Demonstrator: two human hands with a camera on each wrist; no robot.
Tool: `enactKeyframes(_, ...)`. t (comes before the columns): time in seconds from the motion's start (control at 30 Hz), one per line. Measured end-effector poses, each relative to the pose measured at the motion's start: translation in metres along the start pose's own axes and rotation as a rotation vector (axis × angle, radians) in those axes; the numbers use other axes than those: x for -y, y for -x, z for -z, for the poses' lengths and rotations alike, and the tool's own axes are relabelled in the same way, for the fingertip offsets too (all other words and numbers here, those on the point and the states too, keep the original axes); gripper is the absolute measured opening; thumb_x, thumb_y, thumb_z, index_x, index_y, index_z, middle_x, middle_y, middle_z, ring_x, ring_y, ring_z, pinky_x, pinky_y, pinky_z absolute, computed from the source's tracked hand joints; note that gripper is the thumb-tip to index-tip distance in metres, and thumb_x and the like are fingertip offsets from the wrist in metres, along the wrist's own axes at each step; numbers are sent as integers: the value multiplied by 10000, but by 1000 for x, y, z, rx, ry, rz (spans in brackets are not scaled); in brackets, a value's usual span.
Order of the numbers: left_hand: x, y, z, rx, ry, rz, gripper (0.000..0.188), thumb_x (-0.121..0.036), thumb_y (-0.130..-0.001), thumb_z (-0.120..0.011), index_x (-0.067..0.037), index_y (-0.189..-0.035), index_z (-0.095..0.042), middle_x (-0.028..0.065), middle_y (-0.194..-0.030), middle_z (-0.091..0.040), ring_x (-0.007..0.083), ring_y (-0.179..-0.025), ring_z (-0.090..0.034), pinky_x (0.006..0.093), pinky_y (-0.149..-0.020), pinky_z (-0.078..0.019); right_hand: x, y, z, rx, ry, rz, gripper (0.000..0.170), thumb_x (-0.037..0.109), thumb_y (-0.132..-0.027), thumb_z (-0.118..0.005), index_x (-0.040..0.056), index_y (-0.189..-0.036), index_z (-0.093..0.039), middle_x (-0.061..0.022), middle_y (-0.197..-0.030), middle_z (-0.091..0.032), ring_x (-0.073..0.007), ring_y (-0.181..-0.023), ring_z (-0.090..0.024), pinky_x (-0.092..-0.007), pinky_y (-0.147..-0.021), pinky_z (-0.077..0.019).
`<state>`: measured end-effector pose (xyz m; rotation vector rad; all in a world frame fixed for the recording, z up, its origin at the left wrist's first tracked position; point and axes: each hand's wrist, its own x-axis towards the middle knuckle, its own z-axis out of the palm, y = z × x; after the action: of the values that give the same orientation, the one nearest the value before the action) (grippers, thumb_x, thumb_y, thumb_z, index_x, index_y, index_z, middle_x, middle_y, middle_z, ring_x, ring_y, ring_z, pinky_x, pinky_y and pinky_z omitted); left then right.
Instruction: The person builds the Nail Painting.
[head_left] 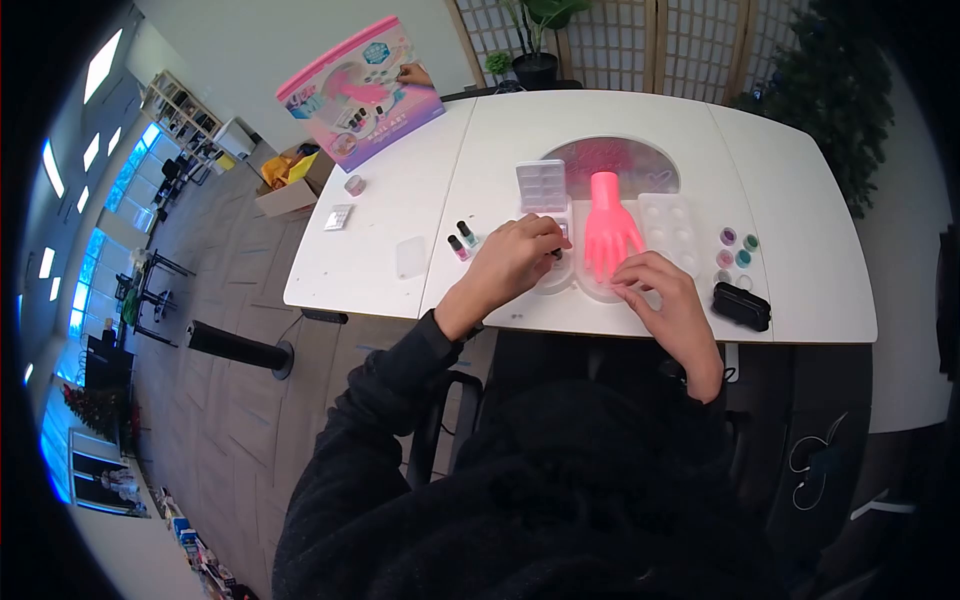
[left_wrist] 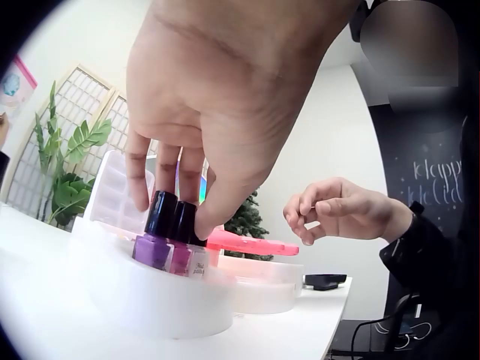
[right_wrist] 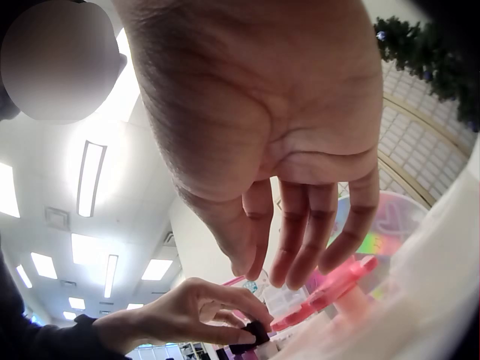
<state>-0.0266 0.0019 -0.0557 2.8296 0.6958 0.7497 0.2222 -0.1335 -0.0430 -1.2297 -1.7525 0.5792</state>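
My left hand [head_left: 515, 257] is over the left side of a white plastic base, its thumb and fingers pinching the black cap of a nail polish bottle [left_wrist: 199, 261] with a pale label. Next to that bottle a purple nail polish [left_wrist: 152, 251] and a pink nail polish [left_wrist: 180, 259] stand in the base's round white holder [left_wrist: 169, 307]. A pink model hand [head_left: 606, 225] lies on the middle of the base, fingers toward me. Beside its fingertips hovers my right hand [head_left: 668, 295], fingers loosely bent, holding nothing.
Two nail polish bottles [head_left: 463, 241] stand left of the base, near a clear lid [head_left: 410, 257]. On the right are several small pots [head_left: 728, 237] and a black case [head_left: 741, 306]. A nail art box [head_left: 365, 95] stands at the back left. A compartment tray [head_left: 541, 187] is propped up.
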Motion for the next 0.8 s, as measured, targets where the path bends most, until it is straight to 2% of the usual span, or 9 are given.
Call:
enactKeyframes(0.13, -15, -2, 13, -6, -11, 71, 379, -127, -836, -823, -93, -1204, -740, 80, -1180, -712, 311, -1051, -695, 415, -875, -579, -3, -2, -2, 1, -1, 8, 154, -25, -915, -742, -34, -1068, -725, -111, -1046, -687, -236, -898, -698, -341, -825, -555)
enactKeyframes(0.23, -10, 2, 39, -65, 1, 219, 371, -255, -905, -809, -109, -1237, -728, 81, -1189, -709, 332, -1035, -711, 410, -850, -583, -4, -2, 0, -7, -17, 2, 151, -34, -910, -744, -39, -1059, -722, -112, -1045, -686, -232, -892, -700, -340, -814, -553)
enactKeyframes(0.27, 1, 7, 46, -107, -59, 218, 380, -247, -900, -815, -108, -1242, -727, 74, -1189, -708, 329, -1001, -716, 404, -828, -583, -4, -2, 1, -17, -31, -8, 149, -38, -907, -744, -40, -1054, -720, -112, -1043, -686, -230, -888, -700, -340, -806, -551)
enactKeyframes(0.4, 38, 40, 69, -105, -174, 405, 410, -167, -880, -831, -86, -1266, -718, 123, -1214, -705, 332, -990, -717, 402, -840, -577, -5, -3, 4, -27, -13, 2, 144, -44, -906, -744, -44, -1047, -712, -111, -1036, -681, -225, -887, -702, -336, -787, -545)
enactKeyframes(0.43, 47, 48, 70, -56, -137, 494, 487, -117, -838, -864, -57, -1294, -703, 156, -1236, -702, 328, -1010, -725, 401, -863, -588, -5, -3, 5, -27, -8, 8, 143, -45, -907, -744, -47, -1046, -709, -110, -1031, -678, -222, -887, -703, -333, -782, -543)
enactKeyframes(0.57, 69, 65, 58, 52, 57, 559, 592, -48, -785, -892, -9, -1334, -674, 172, -1241, -716, 309, -1054, -734, 381, -918, -604, -7, -1, 5, -30, -8, 10, 140, -42, -911, -741, -54, -1044, -701, -107, -1023, -670, -214, -887, -703, -327, -774, -539)
enactKeyframes(0.7, 72, 67, 52, -19, 177, 507, 575, 2, -771, -862, -21, -1317, -685, 173, -1182, -735, 331, -1031, -727, 401, -901, -605, -8, -1, 4, -34, -14, 17, 136, -43, -914, -737, -54, -1045, -701, -108, -1026, -669, -212, -886, -702, -326, -772, -538)
enactKeyframes(0.77, 74, 65, 50, -27, 265, 612, 574, 58, -772, -833, -7, -1322, -681, 189, -1136, -746, 310, -993, -747, 378, -873, -624, -7, -1, 5, -30, -20, 7, 134, -48, -918, -730, -54, -1049, -701, -110, -1030, -669, -214, -891, -704, -327, -773, -538)
enactKeyframes(0.8, 77, 65, 50, -29, 267, 610, 574, 58, -772, -833, -7, -1322, -681, 189, -1136, -746, 310, -993, -747, 378, -873, -624, -7, -2, 5, -30, -16, 8, 134, -48, -918, -730, -54, -1049, -701, -110, -1030, -669, -214, -891, -704, -327, -773, -538)
